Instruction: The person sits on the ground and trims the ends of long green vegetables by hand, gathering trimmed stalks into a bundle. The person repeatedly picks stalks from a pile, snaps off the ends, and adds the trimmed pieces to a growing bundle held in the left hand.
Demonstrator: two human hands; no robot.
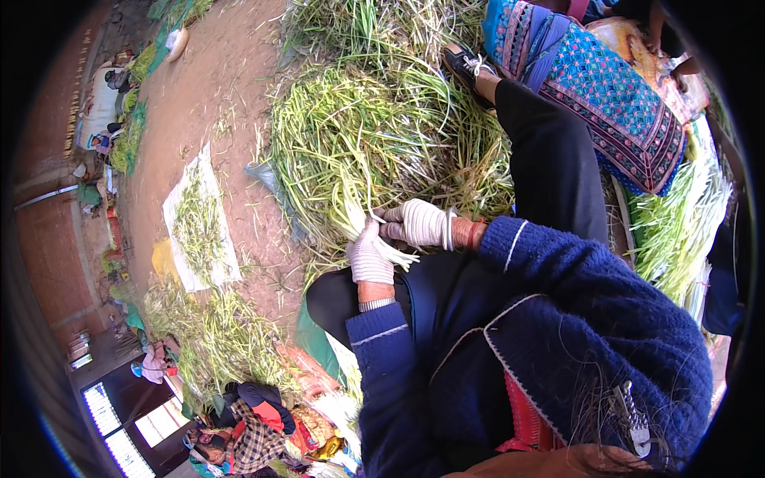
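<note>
My left hand, in a striped knit glove with a metal watch band at the wrist, grips a small bunch of chive-like stalks. Their white stem ends stick out below the hand, over my lap, and the green leaves point away from me. Close against it, my right hand, gloved the same way, pinches a single pale stalk between thumb and fingers; its fingertips are partly hidden. Beyond both hands spreads a large heap of loose green and yellowed leaves.
A white sheet with leaf scraps lies on the dirt floor to the left. Trimmed stalks are stacked at the right, beside a person in patterned cloth. Another person sits at lower left near more leaves.
</note>
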